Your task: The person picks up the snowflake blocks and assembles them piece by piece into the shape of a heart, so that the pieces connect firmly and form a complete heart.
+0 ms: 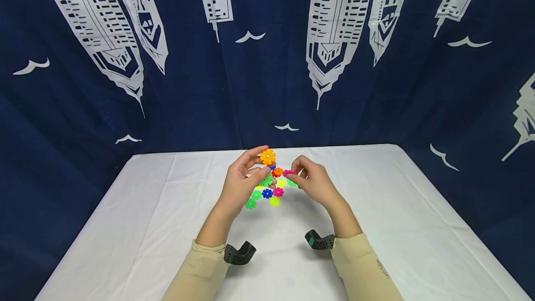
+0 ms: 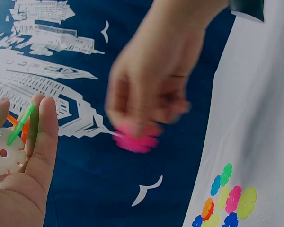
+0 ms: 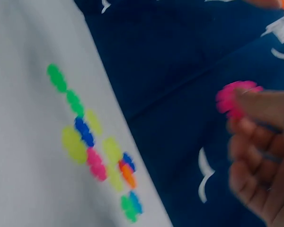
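My left hand (image 1: 240, 180) holds a few notched flower-shaped plastic discs joined together. An orange disc (image 1: 268, 156) is at the top and a green disc (image 1: 266, 180) below it. In the left wrist view a whitish disc (image 2: 4, 158) lies by the palm, with the green disc seen edge-on against it; part of the orange one is hidden by fingers. To the right, my right hand (image 1: 315, 182) pinches a pink disc (image 3: 236, 97) between thumb and fingers. The pink disc is apart from the left hand's pieces in the left wrist view.
Several loose discs lie on the white-covered table (image 1: 125, 217) beneath the hands, among them a blue disc (image 1: 267, 193), a pink one, a yellow disc (image 1: 274, 202) and a green disc (image 1: 251, 204). A dark blue patterned curtain (image 1: 259, 92) hangs behind the table.
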Demonstrator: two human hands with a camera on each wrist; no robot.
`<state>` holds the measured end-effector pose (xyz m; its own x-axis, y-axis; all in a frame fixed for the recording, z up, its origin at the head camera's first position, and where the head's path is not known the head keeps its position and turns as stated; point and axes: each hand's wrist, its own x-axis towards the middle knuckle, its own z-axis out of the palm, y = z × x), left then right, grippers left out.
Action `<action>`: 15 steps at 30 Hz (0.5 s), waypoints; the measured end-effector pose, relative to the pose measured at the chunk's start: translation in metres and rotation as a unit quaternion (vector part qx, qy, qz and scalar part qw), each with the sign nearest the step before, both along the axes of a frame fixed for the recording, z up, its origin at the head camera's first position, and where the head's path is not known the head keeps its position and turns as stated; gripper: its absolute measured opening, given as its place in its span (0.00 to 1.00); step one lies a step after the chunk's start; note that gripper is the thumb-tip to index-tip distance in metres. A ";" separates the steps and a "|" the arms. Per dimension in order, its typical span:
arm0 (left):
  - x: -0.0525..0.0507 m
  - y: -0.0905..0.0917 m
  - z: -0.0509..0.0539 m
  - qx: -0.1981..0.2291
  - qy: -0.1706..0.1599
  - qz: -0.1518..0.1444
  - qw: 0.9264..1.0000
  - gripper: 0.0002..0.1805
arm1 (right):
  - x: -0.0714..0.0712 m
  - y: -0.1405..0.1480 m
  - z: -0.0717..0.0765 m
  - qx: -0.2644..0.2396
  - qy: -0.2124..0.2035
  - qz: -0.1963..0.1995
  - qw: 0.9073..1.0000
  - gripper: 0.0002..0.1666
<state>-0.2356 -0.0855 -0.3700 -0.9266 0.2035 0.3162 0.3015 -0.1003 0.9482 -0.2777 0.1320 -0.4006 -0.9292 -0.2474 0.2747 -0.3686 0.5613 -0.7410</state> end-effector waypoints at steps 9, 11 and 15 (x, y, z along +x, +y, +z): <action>0.002 0.001 0.002 -0.001 -0.012 0.011 1.000 0.25 | 0.022 -0.011 0.028 -0.134 0.133 0.011 0.982 0.07; 0.003 0.002 0.003 -0.001 -0.010 0.010 1.000 0.25 | 0.026 -0.013 0.031 -0.144 0.148 0.012 0.978 0.07; 0.004 0.003 0.003 0.007 -0.005 0.006 1.000 0.25 | 0.030 -0.015 0.036 -0.154 0.173 0.026 0.973 0.05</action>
